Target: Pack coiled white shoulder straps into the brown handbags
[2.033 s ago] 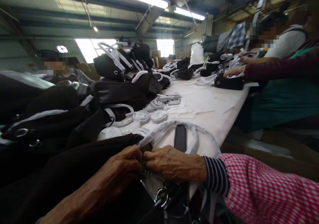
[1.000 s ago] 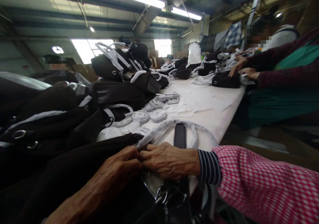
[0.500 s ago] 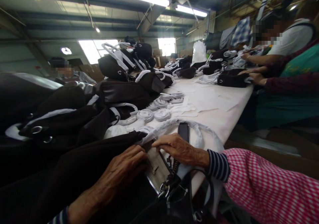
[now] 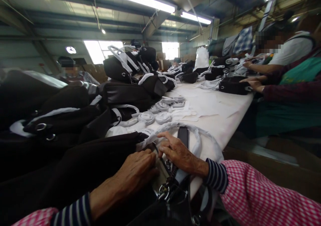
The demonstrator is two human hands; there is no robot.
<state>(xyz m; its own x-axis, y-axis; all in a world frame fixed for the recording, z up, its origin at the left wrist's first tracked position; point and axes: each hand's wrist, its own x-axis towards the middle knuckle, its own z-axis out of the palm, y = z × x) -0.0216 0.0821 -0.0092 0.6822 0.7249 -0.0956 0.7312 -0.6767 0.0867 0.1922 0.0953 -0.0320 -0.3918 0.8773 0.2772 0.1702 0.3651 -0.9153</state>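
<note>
Left hand [image 4: 136,169]: bending its fingers over the open edge of a black handbag [image 4: 107,155]; the tips are hiding, so I cannot tell if they are pinching anything.
Right hand [image 4: 182,152]: pointing its top finger out, with a gap above the bent fingers; the lower tips are coming close to the bag's edge, and I cannot tell if they are touching it.
Black handbag: lying under the left hand, its pale lining [image 4: 162,174] showing between both hands.
Shiny rings [image 4: 164,191]: sitting below the right hand, on the near side.
White-wrapped handle [image 4: 218,145]: curving up beyond the right hand and bending down near its wrist.
Rolled white strips [image 4: 146,118]: lying beyond both hands on the white table [image 4: 210,108].
Bag pile [image 4: 125,93]: spreading out to the left of the left hand and beyond it.
Co-worker's hand [image 4: 253,82]: resting on another black bag [image 4: 233,84], well beyond the right hand.
</note>
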